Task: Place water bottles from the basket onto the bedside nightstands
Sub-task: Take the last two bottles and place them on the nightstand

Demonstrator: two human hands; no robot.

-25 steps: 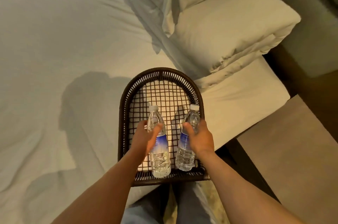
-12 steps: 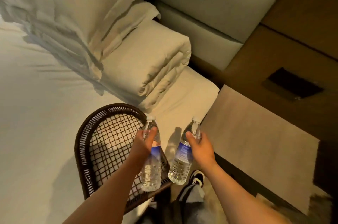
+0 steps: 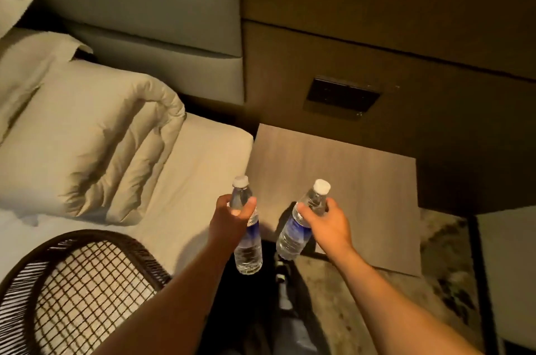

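Note:
I hold two clear water bottles with white caps and blue labels. My left hand [image 3: 230, 219] grips the left bottle [image 3: 246, 250] upright, over the gap between the bed and the nightstand [image 3: 362, 180]. My right hand [image 3: 324, 224] grips the right bottle [image 3: 293, 235], tilted with its cap to the right, above the front left corner of the brown nightstand top. The dark wicker basket [image 3: 136, 253] lies on the bed at the lower left, with no bottles in the part I can see.
A folded duvet [image 3: 87, 145] and the mattress edge [image 3: 208, 157] lie left of the nightstand. A padded headboard [image 3: 145, 0] and a wood wall panel with a dark switch plate [image 3: 342, 96] stand behind. My leg and shoe [image 3: 282, 276] are below on patterned carpet.
Both hands carried their bottles out of the basket and to the right, toward the nightstand. My view swung right, so the basket now sits at the lower left.

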